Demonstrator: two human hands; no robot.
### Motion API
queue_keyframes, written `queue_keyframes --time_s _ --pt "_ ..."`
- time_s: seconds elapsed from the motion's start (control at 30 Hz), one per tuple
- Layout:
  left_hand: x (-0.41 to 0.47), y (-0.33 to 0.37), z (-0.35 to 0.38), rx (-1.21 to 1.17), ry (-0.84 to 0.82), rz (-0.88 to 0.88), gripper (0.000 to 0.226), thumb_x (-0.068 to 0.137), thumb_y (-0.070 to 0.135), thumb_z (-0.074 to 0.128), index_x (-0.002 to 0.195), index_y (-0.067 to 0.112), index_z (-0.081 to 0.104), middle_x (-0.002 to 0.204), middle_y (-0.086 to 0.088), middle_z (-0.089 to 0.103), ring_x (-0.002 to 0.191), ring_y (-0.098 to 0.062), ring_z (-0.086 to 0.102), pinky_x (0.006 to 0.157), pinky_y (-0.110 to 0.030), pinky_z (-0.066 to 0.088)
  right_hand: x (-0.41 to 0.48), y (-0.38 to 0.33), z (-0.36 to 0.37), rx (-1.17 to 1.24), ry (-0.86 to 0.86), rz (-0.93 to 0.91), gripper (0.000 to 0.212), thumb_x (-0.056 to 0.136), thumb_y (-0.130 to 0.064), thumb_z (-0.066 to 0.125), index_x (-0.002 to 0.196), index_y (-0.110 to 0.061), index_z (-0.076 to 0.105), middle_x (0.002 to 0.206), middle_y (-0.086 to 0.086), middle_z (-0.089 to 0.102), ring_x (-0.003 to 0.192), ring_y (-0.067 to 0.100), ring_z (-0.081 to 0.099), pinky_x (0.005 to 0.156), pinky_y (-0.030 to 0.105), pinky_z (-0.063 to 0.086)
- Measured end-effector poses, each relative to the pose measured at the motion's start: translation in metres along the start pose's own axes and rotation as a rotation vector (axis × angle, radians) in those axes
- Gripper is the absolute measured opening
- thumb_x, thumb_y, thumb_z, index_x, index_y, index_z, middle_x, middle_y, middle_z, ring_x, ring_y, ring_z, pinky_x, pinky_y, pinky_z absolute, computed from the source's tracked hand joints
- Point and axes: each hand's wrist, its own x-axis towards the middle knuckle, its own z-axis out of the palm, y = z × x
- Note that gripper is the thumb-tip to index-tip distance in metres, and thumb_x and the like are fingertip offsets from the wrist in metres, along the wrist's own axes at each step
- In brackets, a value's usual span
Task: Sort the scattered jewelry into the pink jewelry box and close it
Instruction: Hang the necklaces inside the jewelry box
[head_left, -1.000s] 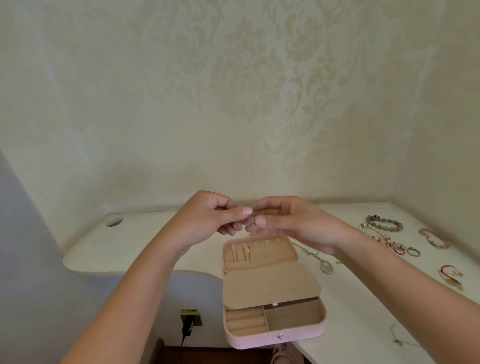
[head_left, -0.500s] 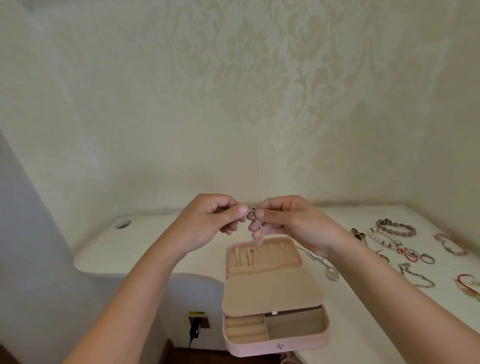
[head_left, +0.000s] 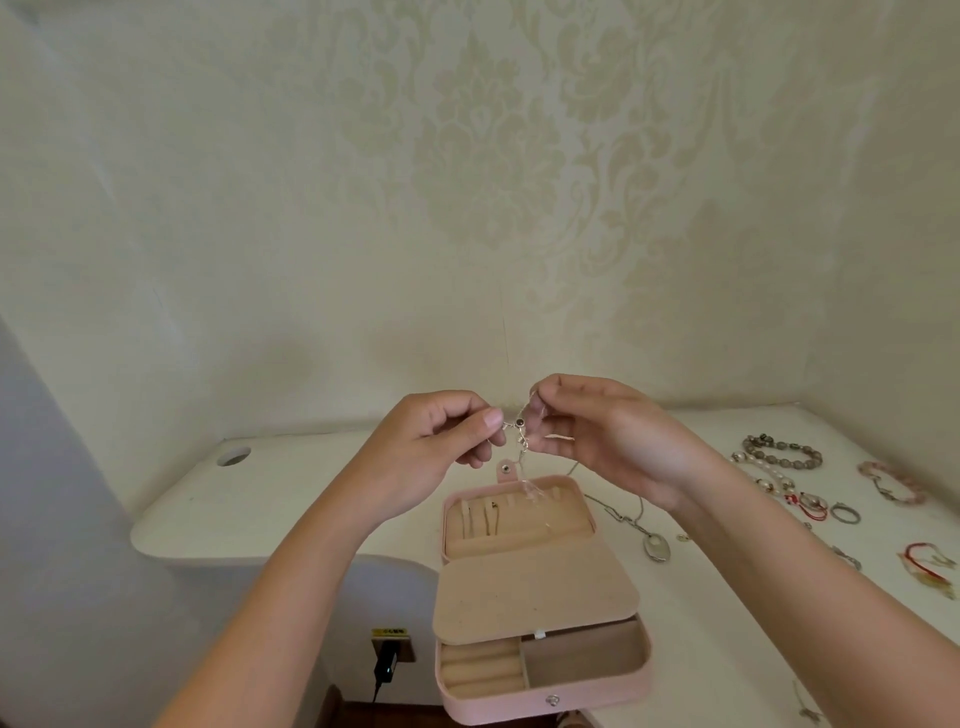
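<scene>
The open pink leatherette jewelry box (head_left: 545, 702) lies at the near edge of the white table (head_left: 291, 499), its beige-lined lid and inner flap spread; above it the left hand (head_left: 441, 444) pinches one end of a thin silver chain with a small dark bead (head_left: 520, 422) between thumb and forefinger; the right hand (head_left: 608, 436), fingers curled, pinches the other end; a grey beaded bracelet (head_left: 782, 450), an oval silver pendant necklace (head_left: 655, 546) and a plain silver ring (head_left: 845, 513) lie on the table to the right, apart from the box

Yellow outlet label (head_left: 389, 632), unreadable.

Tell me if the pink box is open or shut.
Open: the box has its lid swung back, with the inner compartments showing.
</scene>
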Motion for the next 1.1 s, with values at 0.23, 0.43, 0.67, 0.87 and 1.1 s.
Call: queue_keyframes --time_s 0.23,0.43,0.67,0.87,1.1 --pt "-0.006 0.007 0.003 0.011 -0.029 0.053 0.022 0.084 0.031 0.056 0.072 0.014 0.065 0.064 0.016 0.062 0.063 0.0 0.052 0.066 -0.011 0.044 -0.004 -0.006 0.005 0.1 -0.029 0.047 0.014 0.086 -0.019 0.052 0.077 -0.009 0.058 0.058 -0.002 0.036 0.045 0.007 0.021 0.042 0.016 0.026" --pt "-0.006 0.005 0.005 0.133 0.11 0.0 0.027 0.09 0.024 0.059 0.065 0.018 0.065 0.055 0.013 0.053 0.056 0.0 0.046 0.057 -0.008 0.036 -0.007 -0.01 0.001 -0.01 -0.098 -0.068 0.017 0.085 -0.02 0.054 0.07 -0.014 0.059 0.073 -0.001 0.05 0.065 0.01 0.045 0.062 0.02 0.04" --pt "0.0 0.007 0.008 -0.17 0.409 -0.046 0.029 0.093 0.019 0.056 0.065 0.015 0.064 0.067 0.003 0.058 0.065 -0.006 0.051 0.071 -0.02 0.044 -0.003 -0.008 -0.01 0.383 -0.201 -0.129 0.028 0.075 -0.03 0.073 0.063 -0.017 0.051 0.067 -0.001 0.049 0.071 0.016 0.054 0.083 0.03 0.05" --pt "0.005 0.012 0.013 -0.407 0.483 -0.033 0.027 0.095 0.021 0.052 0.071 0.017 0.063 0.069 0.014 0.063 0.08 -0.008 0.058 0.077 -0.024 0.049 -0.004 -0.007 -0.007 0.103 -0.141 -0.125 0.04 0.075 -0.047 0.071 0.055 -0.017 0.054 0.057 -0.002 0.044 0.058 0.012 0.041 0.065 0.021 0.038" --pt "0.011 0.019 0.014 -0.092 0.463 0.12 0.018 0.092 0.022 0.058 0.077 0.019 0.067 0.074 0.024 0.068 0.075 0.013 0.059 0.072 -0.002 0.04 -0.011 -0.021 -0.015 -0.531 0.195 -0.011 0.044 0.069 -0.056 0.071 0.094 -0.02 0.071 0.101 -0.012 0.071 0.098 0.013 0.061 0.091 0.029 0.046"
